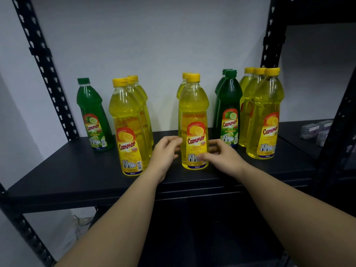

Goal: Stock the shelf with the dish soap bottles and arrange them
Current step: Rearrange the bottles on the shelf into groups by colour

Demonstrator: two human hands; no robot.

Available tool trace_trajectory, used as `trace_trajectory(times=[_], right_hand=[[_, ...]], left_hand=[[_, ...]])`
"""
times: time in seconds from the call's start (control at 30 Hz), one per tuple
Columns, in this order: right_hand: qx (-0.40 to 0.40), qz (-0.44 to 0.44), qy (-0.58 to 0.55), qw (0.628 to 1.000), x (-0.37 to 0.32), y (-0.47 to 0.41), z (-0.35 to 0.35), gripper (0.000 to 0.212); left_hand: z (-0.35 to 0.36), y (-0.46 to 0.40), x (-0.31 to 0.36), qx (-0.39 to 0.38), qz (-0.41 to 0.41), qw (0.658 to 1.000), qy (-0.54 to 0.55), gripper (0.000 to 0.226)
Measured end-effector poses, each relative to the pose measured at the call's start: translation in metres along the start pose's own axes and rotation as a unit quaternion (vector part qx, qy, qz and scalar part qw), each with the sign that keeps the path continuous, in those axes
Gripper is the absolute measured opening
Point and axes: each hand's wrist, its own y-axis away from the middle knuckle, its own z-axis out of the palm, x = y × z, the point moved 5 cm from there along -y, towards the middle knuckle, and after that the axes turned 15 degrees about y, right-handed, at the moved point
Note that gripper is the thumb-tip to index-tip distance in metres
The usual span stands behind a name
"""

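Observation:
Dish soap bottles stand in rows on the black shelf (77, 170). A yellow lemon bottle (194, 120) stands at the front middle, with another directly behind it. My left hand (163, 155) curls against its left side. My right hand (221, 157) holds its lower right side, with the thumb across the label. To the left stand two yellow bottles (129, 128) and a single green lime bottle (92, 116). To the right are two green bottles (229, 112) and three yellow ones (264, 116).
Perforated black uprights (44, 60) frame the shelf on both sides, with a white wall behind. A neighbouring shelf at the right holds small blurred packets (316, 130). Bare shelf surface lies in front of the bottles and between the groups.

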Motion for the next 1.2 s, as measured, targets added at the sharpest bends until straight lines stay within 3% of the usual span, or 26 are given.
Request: trace_trajectory(times=[0.1, 0.17, 0.33, 0.57, 1.0, 1.2], right_hand=[[0.022, 0.055, -0.104, 0.993, 0.004, -0.013, -0.009, 0.069], [0.045, 0.062, -0.120, 0.990, 0.006, -0.021, -0.010, 0.054], [0.062, 0.038, -0.082, 0.994, 0.006, -0.036, -0.005, 0.054], [0.074, -0.004, -0.052, 0.996, -0.003, -0.044, -0.001, 0.041], [0.099, -0.003, -0.040, 0.994, -0.003, -0.047, 0.001, 0.030], [0.080, -0.008, -0.049, 0.996, -0.005, -0.048, 0.002, 0.059]], left_hand=[[0.008, 0.007, 0.002, -0.062, 0.005, 0.997, -0.040, 0.069], [0.012, 0.008, 0.003, -0.080, 0.016, 0.994, -0.069, 0.079], [0.007, 0.010, 0.005, -0.086, 0.025, 0.995, -0.053, 0.064], [0.006, 0.010, 0.006, -0.073, 0.008, 0.997, 0.015, 0.077], [0.006, 0.012, 0.007, -0.058, 0.010, 0.998, 0.028, 0.075], [0.006, 0.011, 0.006, -0.059, 0.001, 0.998, 0.030, 0.077]])
